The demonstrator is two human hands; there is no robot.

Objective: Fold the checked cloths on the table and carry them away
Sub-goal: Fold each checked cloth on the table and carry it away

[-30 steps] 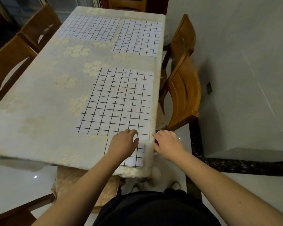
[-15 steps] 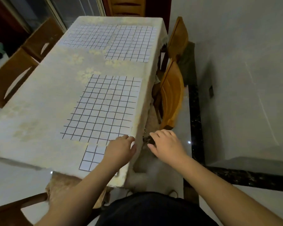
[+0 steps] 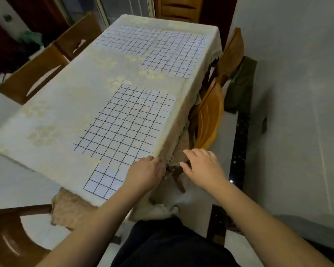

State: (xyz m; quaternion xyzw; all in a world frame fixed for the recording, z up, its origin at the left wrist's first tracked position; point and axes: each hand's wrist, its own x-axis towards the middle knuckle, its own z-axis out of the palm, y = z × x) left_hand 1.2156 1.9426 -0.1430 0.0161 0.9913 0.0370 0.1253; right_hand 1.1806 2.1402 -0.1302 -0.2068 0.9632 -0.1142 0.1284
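A large white checked cloth [image 3: 127,122] lies flat on the near half of the table [image 3: 66,105]. A smaller checked piece [image 3: 102,180] lies at the near edge, just below it. Two more checked cloths [image 3: 127,40] [image 3: 175,54] lie side by side at the far end. My left hand [image 3: 145,174] rests on the table's near right corner, covering the right end of the small piece, with its fingers at the edge. My right hand [image 3: 202,166] hovers off the table's right side, fingers straight, holding nothing.
A cream flowered tablecloth covers the table and hangs over its edges. Wooden chairs stand on the right [image 3: 210,116] [image 3: 231,49], on the left [image 3: 33,74] and at the near left [image 3: 12,237]. A dark green cloth [image 3: 241,83] hangs by the right wall.
Both hands have drifted right towards the table's near right corner. My left hand now lies at the small piece's right end, and my right hand stays off the table.
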